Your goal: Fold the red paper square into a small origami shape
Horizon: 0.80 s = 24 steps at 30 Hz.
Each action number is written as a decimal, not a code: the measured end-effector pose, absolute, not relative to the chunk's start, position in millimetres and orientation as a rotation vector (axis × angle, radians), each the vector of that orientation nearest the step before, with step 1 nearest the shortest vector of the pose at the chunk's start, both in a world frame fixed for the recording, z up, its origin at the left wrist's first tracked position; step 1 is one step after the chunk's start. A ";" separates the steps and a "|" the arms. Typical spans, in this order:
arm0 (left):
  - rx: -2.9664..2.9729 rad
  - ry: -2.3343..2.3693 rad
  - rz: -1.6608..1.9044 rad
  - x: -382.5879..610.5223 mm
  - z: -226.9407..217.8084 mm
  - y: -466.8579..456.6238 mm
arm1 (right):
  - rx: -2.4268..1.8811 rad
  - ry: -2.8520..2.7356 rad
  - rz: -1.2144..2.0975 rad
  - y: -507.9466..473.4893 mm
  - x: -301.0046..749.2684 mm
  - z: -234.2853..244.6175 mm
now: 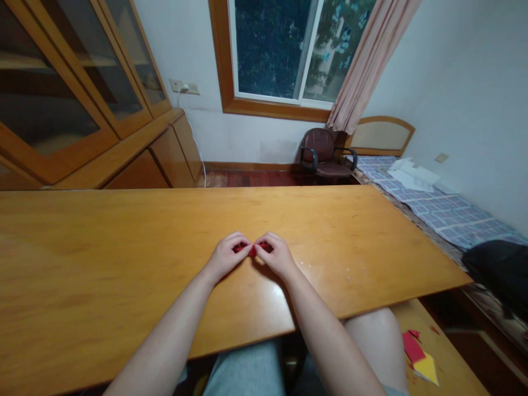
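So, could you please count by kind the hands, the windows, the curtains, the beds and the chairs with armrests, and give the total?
Left hand and right hand, both holding red material: 2
Window: 1
Curtain: 1
Bed: 1
Chair with armrests: 1
Total: 6

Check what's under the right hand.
The wooden table lies below the right hand, which pinches a small red piece with the left hand. Part of that piece and the table directly beneath are covered.
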<state>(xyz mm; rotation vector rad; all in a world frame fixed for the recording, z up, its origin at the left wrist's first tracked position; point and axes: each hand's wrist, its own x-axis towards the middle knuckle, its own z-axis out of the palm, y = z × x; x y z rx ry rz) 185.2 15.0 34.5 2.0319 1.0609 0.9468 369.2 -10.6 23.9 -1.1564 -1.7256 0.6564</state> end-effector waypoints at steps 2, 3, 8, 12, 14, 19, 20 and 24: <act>2.035 1.056 0.938 184.9 34.2 15.5 | -1.174 -1.730 0.656 -10.1 369.4 22.8; 2.036 1.055 0.936 184.5 33.8 15.9 | -1.181 -1.723 0.657 -10.0 369.4 22.4; 2.006 1.078 0.950 181.5 29.1 18.0 | -1.214 -1.632 0.668 -9.8 368.2 23.5; 1.970 1.117 0.987 179.7 26.5 19.2 | -1.262 -1.530 0.647 -8.3 369.0 23.8; 1.943 1.131 1.003 179.0 26.5 19.7 | -1.287 -1.486 0.631 -6.3 370.8 21.9; 1.877 1.170 1.052 177.3 27.2 21.0 | -1.360 -1.303 0.625 -0.8 376.2 15.5; 1.867 1.172 1.057 177.2 27.2 21.2 | -1.357 -1.292 0.626 -0.4 376.5 15.1; 1.866 1.149 1.052 177.6 27.4 21.5 | -1.265 -1.413 0.633 -3.0 374.5 17.5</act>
